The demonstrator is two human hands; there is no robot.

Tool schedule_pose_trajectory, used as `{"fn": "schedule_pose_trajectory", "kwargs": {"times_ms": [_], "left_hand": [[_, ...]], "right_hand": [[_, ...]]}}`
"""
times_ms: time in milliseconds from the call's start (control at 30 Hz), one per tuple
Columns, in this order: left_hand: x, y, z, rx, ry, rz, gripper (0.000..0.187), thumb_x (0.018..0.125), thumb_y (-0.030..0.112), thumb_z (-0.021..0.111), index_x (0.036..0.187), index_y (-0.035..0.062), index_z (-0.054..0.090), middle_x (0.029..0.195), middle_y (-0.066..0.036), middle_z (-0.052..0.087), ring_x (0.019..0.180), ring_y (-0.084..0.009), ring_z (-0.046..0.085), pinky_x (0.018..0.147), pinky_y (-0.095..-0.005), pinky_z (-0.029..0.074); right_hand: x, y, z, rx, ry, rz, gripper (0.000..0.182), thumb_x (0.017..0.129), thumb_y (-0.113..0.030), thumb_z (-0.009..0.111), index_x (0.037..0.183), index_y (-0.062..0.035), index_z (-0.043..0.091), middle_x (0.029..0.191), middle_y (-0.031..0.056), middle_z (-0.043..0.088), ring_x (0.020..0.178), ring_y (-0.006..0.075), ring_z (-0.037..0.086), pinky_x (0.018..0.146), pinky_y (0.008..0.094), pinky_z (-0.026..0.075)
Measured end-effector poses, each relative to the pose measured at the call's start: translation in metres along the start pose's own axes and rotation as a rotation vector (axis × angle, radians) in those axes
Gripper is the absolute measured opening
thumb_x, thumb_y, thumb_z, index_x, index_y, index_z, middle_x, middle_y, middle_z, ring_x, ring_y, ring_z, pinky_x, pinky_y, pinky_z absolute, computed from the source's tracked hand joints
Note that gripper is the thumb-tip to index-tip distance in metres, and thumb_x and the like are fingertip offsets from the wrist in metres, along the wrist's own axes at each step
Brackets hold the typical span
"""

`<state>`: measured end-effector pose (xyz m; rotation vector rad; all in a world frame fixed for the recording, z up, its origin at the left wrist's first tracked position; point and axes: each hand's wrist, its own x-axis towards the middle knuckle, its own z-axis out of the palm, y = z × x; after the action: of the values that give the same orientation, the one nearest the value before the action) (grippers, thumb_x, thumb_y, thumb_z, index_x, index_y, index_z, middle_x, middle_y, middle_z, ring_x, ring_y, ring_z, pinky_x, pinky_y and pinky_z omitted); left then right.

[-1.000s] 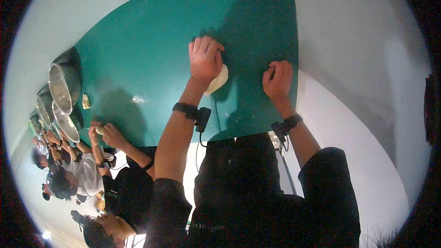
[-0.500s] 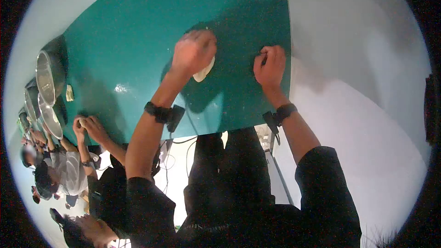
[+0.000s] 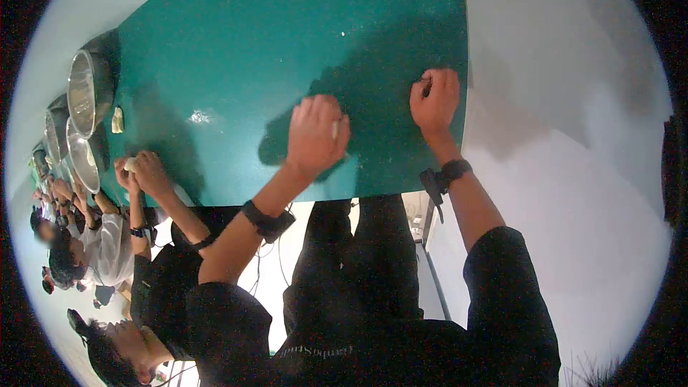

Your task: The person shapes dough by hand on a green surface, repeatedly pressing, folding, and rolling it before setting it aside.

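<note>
My left hand (image 3: 315,135) is closed above the green tabletop near its front edge. A small pale piece of dough (image 3: 335,129) shows between its thumb and fingers; the palm hides the rest. To the right, my right hand (image 3: 436,102) is curled close to the table's right edge. A dark gap shows between its thumb and fingers, and I cannot make out whether anything is inside. Each wrist wears a dark strap with a small box on it.
Beside me on the left, another person's hands (image 3: 141,170) hold a pale lump. Metal bowls (image 3: 84,93) line the table's far left, near a pale dough piece (image 3: 118,120). A whitish smear (image 3: 201,117) marks the green table (image 3: 251,36). A white wall (image 3: 559,193) borders the right.
My left hand has come back toward the table's front edge with the dough, which now shows much less. My right hand stays curled near the right edge. The view has shifted slightly.
</note>
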<state>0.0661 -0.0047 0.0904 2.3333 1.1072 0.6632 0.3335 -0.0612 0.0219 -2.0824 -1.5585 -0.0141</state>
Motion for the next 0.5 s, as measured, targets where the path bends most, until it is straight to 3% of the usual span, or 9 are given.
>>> {"fn": "schedule_pose_trajectory", "kwargs": {"times_ms": [100, 400, 500], "left_hand": [[-0.009, 0.005, 0.041, 0.079, -0.109, 0.149, 0.016, 0.087, 0.021, 0.074, 0.094, 0.0114, 0.064, 0.093, -0.009, 0.061, 0.089, -0.0328, 0.06, 0.079, -0.0485, 0.047], [0.047, -0.003, 0.064, 0.072, -0.007, 0.069, 0.015, 0.083, 0.017, 0.073, 0.088, 0.0099, 0.061, 0.087, -0.01, 0.059, 0.088, -0.0312, 0.059, 0.074, -0.0467, 0.045], [0.07, -0.004, 0.061, 0.024, 0.068, 0.056, 0.013, 0.08, 0.013, 0.07, 0.082, 0.0103, 0.057, 0.08, -0.007, 0.056, 0.079, -0.0283, 0.057, 0.072, -0.0434, 0.044]], "right_hand": [[0.002, -0.003, -0.001, -0.003, 0.002, 0.003, 0.019, 0.083, -0.01, 0.066, 0.098, -0.0088, 0.055, 0.093, 0.0144, 0.054, 0.09, 0.0389, 0.057, 0.081, 0.0535, 0.047], [0.004, -0.006, -0.004, -0.007, -0.023, 0.034, 0.021, 0.08, -0.01, 0.066, 0.099, -0.0086, 0.055, 0.093, 0.0136, 0.054, 0.088, 0.0371, 0.056, 0.075, 0.051, 0.045], [0.006, -0.006, -0.003, -0.005, -0.02, 0.04, 0.02, 0.08, -0.011, 0.065, 0.098, -0.0085, 0.055, 0.093, 0.013, 0.054, 0.088, 0.037, 0.056, 0.076, 0.051, 0.045]]}}
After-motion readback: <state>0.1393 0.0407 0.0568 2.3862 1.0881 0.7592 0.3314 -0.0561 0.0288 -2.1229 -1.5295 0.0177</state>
